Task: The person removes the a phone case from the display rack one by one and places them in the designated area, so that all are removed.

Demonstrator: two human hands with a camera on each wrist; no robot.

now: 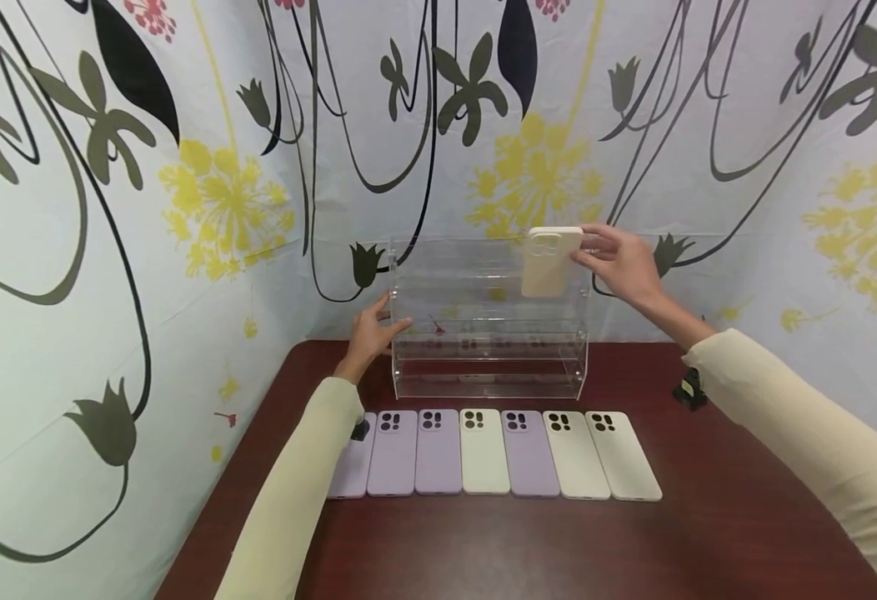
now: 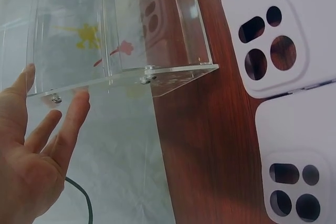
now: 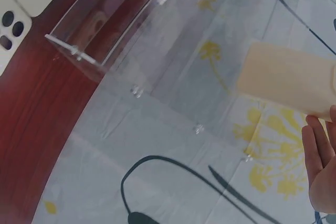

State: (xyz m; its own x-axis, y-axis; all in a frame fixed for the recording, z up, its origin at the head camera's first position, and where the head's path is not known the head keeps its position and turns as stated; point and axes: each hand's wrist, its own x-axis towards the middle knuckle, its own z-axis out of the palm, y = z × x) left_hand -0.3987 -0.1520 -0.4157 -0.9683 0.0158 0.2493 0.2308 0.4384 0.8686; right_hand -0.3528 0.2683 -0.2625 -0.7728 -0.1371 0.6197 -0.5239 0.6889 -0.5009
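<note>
My right hand pinches a cream phone case by its side edge, camera cutouts up, before the upper right of a clear acrylic tiered display stand. In the right wrist view the case overlaps the stand's upper tiers, with the fingers at its lower edge. My left hand holds the stand's left side panel. In the left wrist view, one digit of that hand reaches past the panel's edge while other fingertips meet its outer face.
Before the stand lies a row of phone cases, lilac ones mostly left and cream ones in the middle and right. My left sleeve covers part of the leftmost. Floral cloth hangs behind the dark red table.
</note>
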